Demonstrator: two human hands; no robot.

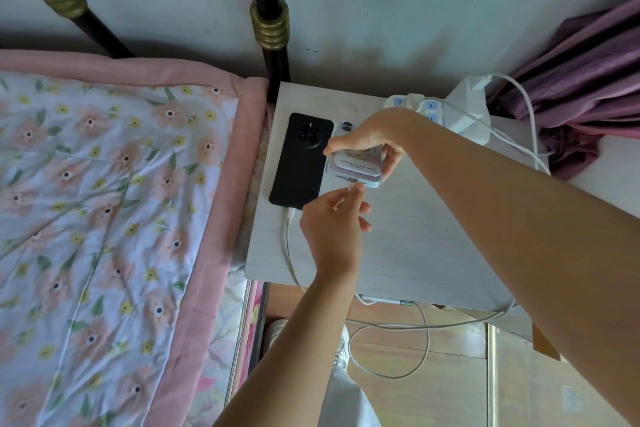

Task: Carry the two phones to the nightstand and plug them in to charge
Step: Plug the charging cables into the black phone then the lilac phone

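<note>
A person is standing over a pale wood-grain nightstand (433, 236) wedged between a bed and a wall. A black phone (299, 163) is lying face down on it, matte and slab-shaped with a round camera cluster, and a white cable (289, 243) is already sitting in its bottom port. Just beside it, the right hand (372, 139) is gripping a lilac phone (353, 166) across its width, thumb on one edge and fingers curled round the other, tilting its lower end up off the surface. The left hand (332, 222) is pinching a small white plug between thumb and forefinger, right at the phone's charging port; whether it is seated cannot be told.

Judging from here, the plug could meet the port at an angle and scrape or jam, since the phone is tilted in the air. The glossy case might also be slipping in a one-handed grip. Slack cable is looping below the nightstand edge, so a snag from a knee could be dragging either phone off.

A white power strip (429, 107) with blue sockets is sitting at the back. The bed's quilt (104, 218) is soft, crinkled, floral with a pink border
</note>
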